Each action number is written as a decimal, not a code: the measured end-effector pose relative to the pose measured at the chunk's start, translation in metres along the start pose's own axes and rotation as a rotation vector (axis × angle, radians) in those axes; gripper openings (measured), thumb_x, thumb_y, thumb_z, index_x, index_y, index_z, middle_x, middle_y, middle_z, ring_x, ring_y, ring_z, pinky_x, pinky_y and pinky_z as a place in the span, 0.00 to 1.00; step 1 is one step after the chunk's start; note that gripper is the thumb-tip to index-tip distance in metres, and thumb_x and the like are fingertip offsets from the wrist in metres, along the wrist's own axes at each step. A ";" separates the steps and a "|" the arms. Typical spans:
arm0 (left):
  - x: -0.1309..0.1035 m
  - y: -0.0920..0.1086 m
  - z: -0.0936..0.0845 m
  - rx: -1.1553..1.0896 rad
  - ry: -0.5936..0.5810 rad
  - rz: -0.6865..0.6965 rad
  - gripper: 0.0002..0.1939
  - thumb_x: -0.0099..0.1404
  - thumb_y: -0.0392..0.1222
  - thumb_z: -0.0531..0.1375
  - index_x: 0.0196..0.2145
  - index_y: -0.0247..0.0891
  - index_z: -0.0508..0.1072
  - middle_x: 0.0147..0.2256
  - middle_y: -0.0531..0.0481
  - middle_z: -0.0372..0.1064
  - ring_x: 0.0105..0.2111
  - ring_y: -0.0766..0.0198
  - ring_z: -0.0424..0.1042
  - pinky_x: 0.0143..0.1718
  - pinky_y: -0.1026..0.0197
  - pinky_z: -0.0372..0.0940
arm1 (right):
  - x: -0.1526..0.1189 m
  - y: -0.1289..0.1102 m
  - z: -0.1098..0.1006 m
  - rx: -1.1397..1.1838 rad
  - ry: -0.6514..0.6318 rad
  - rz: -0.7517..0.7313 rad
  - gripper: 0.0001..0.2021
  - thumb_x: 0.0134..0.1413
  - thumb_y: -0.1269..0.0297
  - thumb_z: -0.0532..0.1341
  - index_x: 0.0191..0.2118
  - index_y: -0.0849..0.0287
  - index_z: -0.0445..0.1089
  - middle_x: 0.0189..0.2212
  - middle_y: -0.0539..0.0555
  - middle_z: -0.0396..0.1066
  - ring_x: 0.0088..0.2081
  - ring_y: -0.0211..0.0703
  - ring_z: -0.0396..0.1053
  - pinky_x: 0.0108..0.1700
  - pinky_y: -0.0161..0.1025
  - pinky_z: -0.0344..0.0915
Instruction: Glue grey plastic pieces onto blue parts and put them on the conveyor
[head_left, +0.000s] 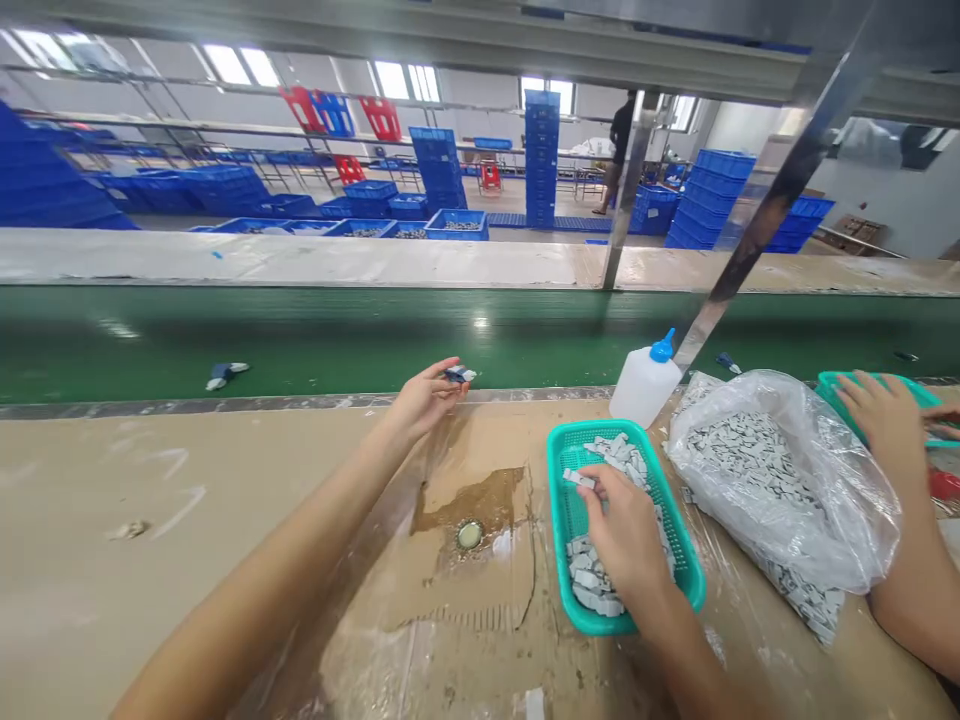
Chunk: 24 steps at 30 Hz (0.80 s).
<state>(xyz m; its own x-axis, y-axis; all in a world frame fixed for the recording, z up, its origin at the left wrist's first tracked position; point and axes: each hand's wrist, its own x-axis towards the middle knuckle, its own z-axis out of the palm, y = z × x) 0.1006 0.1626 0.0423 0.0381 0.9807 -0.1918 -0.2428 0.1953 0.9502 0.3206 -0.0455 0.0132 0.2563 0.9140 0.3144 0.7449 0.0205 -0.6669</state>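
My left hand is at the near edge of the green conveyor belt, its fingers closed on a small dark blue and white part. Over the turquoise basket, my right hand pinches a small light grey plastic piece. Many similar grey pieces lie in that basket, partly hidden by my right hand. Between my forearms a round cap-like dish rests on a wet, torn patch of cardboard.
Behind the basket stands a white squeeze bottle with a blue nozzle. To its right lies an open plastic bag of grey pieces. A co-worker's hand is at another green basket. One blue-white part lies on the belt, left.
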 end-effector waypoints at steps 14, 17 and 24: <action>-0.128 -0.039 -0.099 -0.358 -0.035 -0.146 0.15 0.52 0.25 0.69 0.39 0.30 0.77 0.35 0.42 0.77 0.35 0.63 0.77 0.43 0.66 0.71 | -0.042 -0.070 0.039 0.275 -0.134 -0.156 0.12 0.63 0.62 0.59 0.48 0.56 0.75 0.39 0.55 0.79 0.38 0.43 0.77 0.40 0.38 0.74; -0.133 -0.039 -0.101 -0.397 -0.107 -0.180 0.16 0.55 0.29 0.69 0.42 0.28 0.78 0.37 0.38 0.78 0.39 0.59 0.77 0.47 0.62 0.69 | -0.049 -0.070 0.057 0.246 -0.138 -0.129 0.14 0.63 0.62 0.58 0.51 0.58 0.74 0.41 0.57 0.79 0.40 0.43 0.77 0.43 0.39 0.74; -0.136 -0.038 -0.107 -0.370 -0.211 -0.177 0.07 0.59 0.33 0.67 0.36 0.28 0.79 0.33 0.42 0.76 0.33 0.63 0.74 0.43 0.62 0.69 | -0.047 -0.056 0.067 0.015 -0.061 -0.329 0.13 0.64 0.67 0.58 0.50 0.54 0.76 0.35 0.54 0.78 0.34 0.39 0.74 0.37 0.37 0.71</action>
<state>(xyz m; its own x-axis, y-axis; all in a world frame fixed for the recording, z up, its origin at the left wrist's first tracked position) 0.0012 0.0207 0.0063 0.2972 0.9208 -0.2525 -0.5433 0.3806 0.7483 0.2260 -0.0620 -0.0097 -0.0340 0.8801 0.4736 0.7722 0.3239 -0.5466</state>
